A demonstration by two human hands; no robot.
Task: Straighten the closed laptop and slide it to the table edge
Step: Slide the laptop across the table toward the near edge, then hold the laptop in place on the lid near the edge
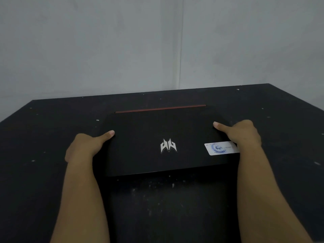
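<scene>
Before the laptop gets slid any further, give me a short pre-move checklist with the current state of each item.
1. Lid of the closed black laptop with silver logo shut: ok.
2. Left hand gripping the left side, thumb on top: ok.
3. Right hand gripping the right side: ok.
4. Laptop square to the dark speckled table: not ok, slightly skewed.
5. White sticker flat on lid: ok.
6. Near table edge position: cannot tell, out of view.
</scene>
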